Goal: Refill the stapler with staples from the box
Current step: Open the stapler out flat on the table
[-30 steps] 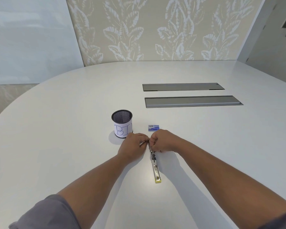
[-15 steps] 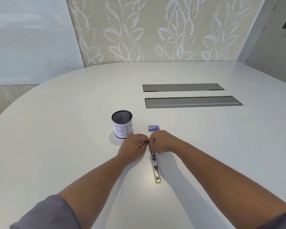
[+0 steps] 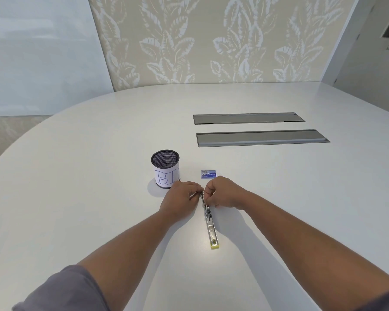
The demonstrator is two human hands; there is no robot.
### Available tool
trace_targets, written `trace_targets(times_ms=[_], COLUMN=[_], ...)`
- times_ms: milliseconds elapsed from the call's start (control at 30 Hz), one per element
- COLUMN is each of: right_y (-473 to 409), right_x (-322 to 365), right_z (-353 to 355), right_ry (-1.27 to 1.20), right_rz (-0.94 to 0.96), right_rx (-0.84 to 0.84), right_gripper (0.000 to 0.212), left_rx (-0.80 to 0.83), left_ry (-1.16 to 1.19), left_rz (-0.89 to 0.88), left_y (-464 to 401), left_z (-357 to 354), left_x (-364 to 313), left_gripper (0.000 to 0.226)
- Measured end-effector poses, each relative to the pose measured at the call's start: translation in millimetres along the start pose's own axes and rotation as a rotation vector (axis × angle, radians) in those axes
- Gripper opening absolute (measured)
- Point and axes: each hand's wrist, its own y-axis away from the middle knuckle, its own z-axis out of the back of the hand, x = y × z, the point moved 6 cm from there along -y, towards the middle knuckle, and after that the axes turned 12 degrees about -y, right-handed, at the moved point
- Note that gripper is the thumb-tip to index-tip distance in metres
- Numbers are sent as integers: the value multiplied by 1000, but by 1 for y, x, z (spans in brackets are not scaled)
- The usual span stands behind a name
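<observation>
Grey sleeves at the bottom edge, both bare forearms running up to meet mid-frame over the white worktop (image 3: 76, 198). Stapler (image 3: 211, 227) lies flat and opened out on the worktop, long axis roughly toward the viewer, yellow-tipped end nearest, metal channel facing up, far end under the hands. Left hand (image 3: 180, 202) sits just left of the stapler's far end, fingers curled in, fingertips pinched on the metal part there: left grip closed on the stapler. Right hand (image 3: 225, 195) is just right of the same spot, fingers curled tight and thumb tucked, also pinching at that far end; right grip closed on the stapler as far as I can see, exact contact point hidden between the knuckles. The two hands are almost touching each other over the hinge area. Can't tell whether any staples are in the channel. Staple box (image 3: 208, 174), small and blue, lies flat just beyond the right hand, clear of it, looks shut. Black mesh cup (image 3: 165, 168) with a white paper label reading "BI…" stands upright left of the box, just beyond the left hand. Further back, two grey recessed cable hatches (image 3: 261, 138) lie in the worktop, parallel. Leaf-pattern wall panel (image 3: 211, 41) behind.
</observation>
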Motion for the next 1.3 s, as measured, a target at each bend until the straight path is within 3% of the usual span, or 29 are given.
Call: trace_targets(times_ms=[433,633,833,1100,1300], right_y=[5,2,-3,-26,-51], right_x=[-9,-12,-16,53,96], right_z=[3,6,9,19,8], right_ry=[-287,-409,-517,-495,-273], right_rz=[14,24,2,267,388], right_rx=[46,-22,-89,-245,-297], right_gripper=[6,15,10,13,6], left_rx=[-13,-15,0,33,6], left_ry=[13,44,69,69,34], left_rz=[-13,-30,-36,25,27], left_y=[1,3,3,3,5], left_z=[7,11,11,3,6], left_x=[-4,-8,-9,0,-2], left_gripper=[31,28,27,31,31])
